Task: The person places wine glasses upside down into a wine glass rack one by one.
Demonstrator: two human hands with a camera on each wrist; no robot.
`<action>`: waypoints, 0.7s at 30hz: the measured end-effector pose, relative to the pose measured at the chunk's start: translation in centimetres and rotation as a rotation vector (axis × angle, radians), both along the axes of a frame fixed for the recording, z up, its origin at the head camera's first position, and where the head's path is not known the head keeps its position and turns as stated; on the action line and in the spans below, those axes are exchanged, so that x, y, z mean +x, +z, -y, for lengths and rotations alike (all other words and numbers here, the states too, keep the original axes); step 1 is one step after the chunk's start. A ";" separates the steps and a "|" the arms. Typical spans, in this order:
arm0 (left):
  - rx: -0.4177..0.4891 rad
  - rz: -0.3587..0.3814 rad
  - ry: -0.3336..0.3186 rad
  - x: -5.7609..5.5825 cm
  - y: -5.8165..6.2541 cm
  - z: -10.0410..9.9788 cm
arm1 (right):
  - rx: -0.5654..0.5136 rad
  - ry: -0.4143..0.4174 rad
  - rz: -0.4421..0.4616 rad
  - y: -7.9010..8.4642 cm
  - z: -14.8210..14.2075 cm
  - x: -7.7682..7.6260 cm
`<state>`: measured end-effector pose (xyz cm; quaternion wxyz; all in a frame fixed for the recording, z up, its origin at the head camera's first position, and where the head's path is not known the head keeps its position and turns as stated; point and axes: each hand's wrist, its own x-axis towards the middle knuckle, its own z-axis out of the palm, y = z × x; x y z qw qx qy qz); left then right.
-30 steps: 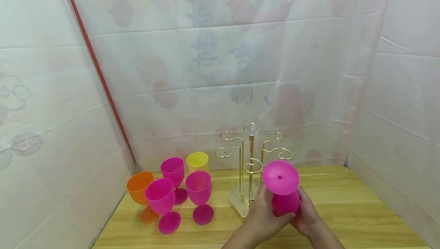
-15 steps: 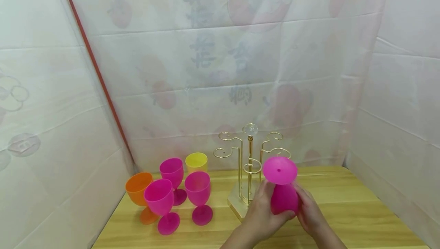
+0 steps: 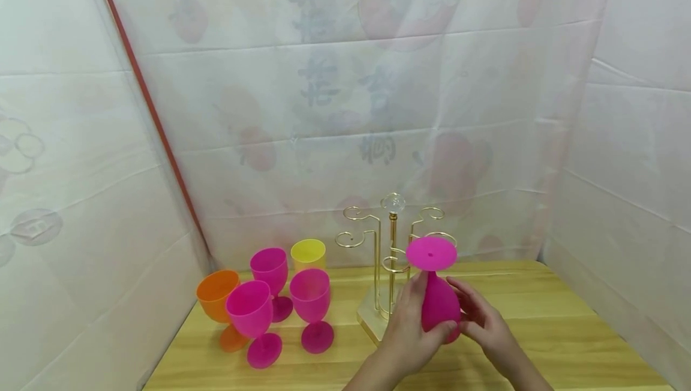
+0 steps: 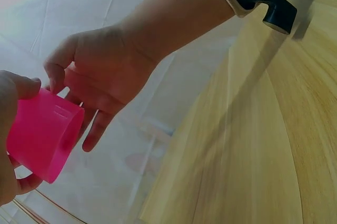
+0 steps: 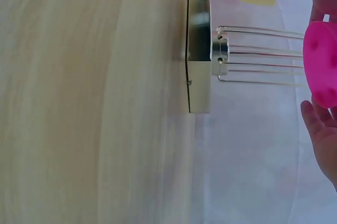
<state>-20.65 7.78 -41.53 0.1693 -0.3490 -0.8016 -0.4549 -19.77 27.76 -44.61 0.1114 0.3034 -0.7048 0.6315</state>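
An upside-down magenta plastic goblet (image 3: 439, 304) is held above the table in front of the gold rack (image 3: 393, 271). My left hand (image 3: 407, 331) grips its bowl from the left, the thumb across the near side. On the other side of the bowl is my right hand (image 3: 488, 331), its fingers loosely bent. In the left wrist view, the right hand (image 4: 105, 71) has relaxed fingers beside the goblet (image 4: 42, 134); whether a fingertip touches it I cannot tell. The goblet's foot overlaps the rack's curled hooks in the head view.
Left of the rack stand upright goblets: an orange one (image 3: 218, 295), a yellow one (image 3: 309, 253) and magenta ones (image 3: 311, 298). The rack has a gold base (image 3: 372, 319) and a clear knob (image 3: 395, 202). Fabric walls (image 3: 345, 109) surround the wooden table (image 3: 561, 331).
The goblet has tipped more upright, foot up, and shifted slightly left toward the rack. My right hand's fingers have loosened and moved a little away from the bowl.
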 end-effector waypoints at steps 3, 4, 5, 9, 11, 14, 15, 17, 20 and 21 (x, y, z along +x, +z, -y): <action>0.004 0.011 0.007 0.0 0.1 0.0 | 0.063 -0.047 0.000 -0.1 0.5 0.2; 0.004 0.014 0.010 0.1 0.1 -0.1 | 0.085 -0.086 0.018 -0.1 0.7 0.3; 0.002 0.017 0.014 0.1 0.1 -0.1 | 0.111 -0.138 0.037 -0.1 1.0 0.4; -0.010 0.013 0.036 0.1 0.1 -0.3 | 0.178 -0.296 0.129 -0.1 2.2 0.7; -0.010 0.007 0.046 0.0 0.1 -0.3 | 0.186 -0.339 0.139 -0.2 2.7 0.6; -0.003 0.009 0.060 0.0 0.1 -0.4 | 0.191 -0.377 0.133 -0.4 3.3 0.5; -0.001 0.014 0.065 0.0 0.1 -0.4 | 0.198 -0.393 0.130 -0.4 3.4 0.4; 0.001 0.024 0.078 0.0 0.1 -0.4 | 0.210 -0.423 0.133 -0.5 3.6 0.3; 0.004 0.046 0.090 0.0 0.1 -0.5 | 0.240 -0.466 0.119 -0.6 3.8 0.1; 0.008 0.054 0.093 -0.1 0.1 -0.5 | 0.251 -0.481 0.115 -0.6 3.9 0.0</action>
